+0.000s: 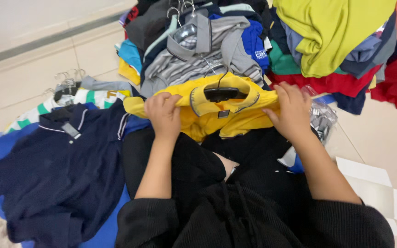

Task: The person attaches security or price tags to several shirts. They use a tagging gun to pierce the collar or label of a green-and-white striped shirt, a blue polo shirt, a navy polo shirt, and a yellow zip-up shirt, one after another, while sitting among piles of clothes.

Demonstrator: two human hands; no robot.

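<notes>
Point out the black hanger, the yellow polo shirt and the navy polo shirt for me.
black hanger [221, 94], head view, on the flat bar below its hook.
yellow polo shirt [207, 126], head view, on the front panel below the collar.
navy polo shirt [60, 174], head view, on the chest fabric.
</notes>
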